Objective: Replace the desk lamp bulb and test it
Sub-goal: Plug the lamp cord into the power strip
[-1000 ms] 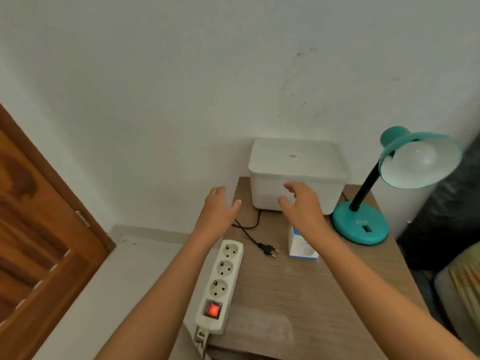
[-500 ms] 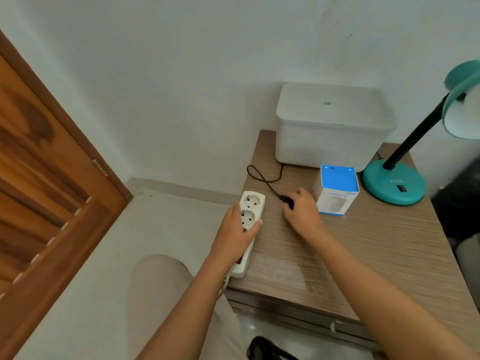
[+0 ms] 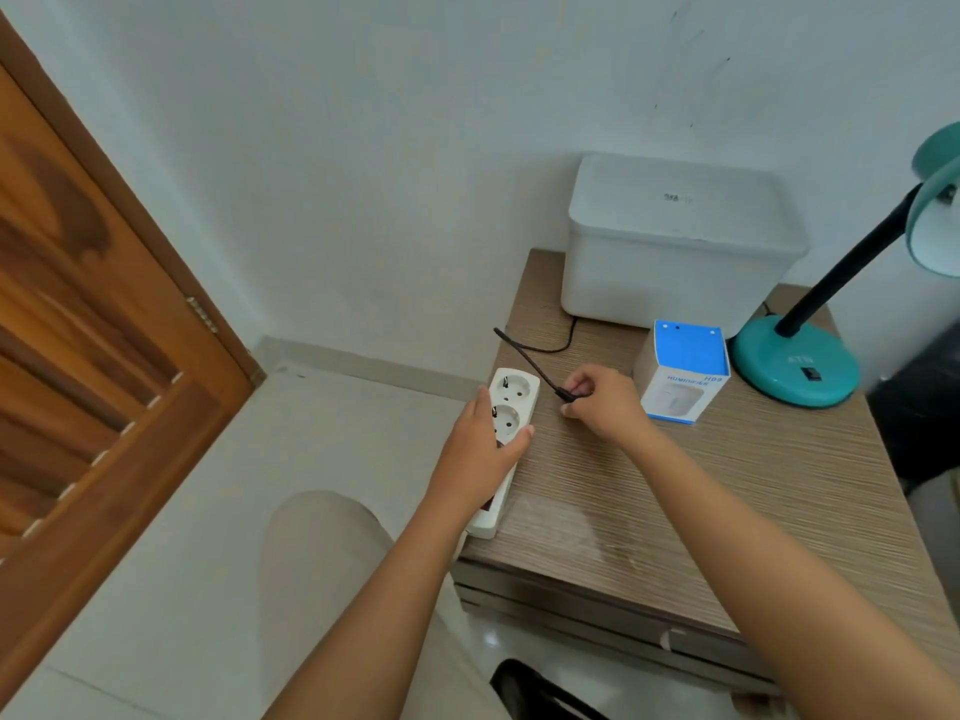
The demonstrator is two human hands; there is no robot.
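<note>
A: Head view. Where are your hands, measured from the power strip (image 3: 506, 433)?

B: Your left hand (image 3: 480, 452) lies right on the power strip, its grip curled over the strip's middle, thumb on the table side, pressing it down on the table (image 3: 727, 485). Your right hand (image 3: 602, 407) sits just to the right of the strip, its grip pinching the black plug (image 3: 565, 394) between thumb and fingertips.

A: And the cord?

B: The black cord (image 3: 524, 358) runs from the plug up and back past the strip's far end, loops, and slips behind the white box (image 3: 675, 241) standing beyond the strip against the wall.

A: The lamp?

B: The teal desk lamp (image 3: 800, 356) stands well to the right of the strip, its round base on the table, black neck leaning up to a shade cut off by the picture's edge. You cannot see the bulb.

A: Anything between?

B: A small blue-and-white carton (image 3: 683, 376), upright, between your right hand and the lamp base, close to both. The strip's two far sockets are bare; the part nearest you is covered by your left hand.
</note>
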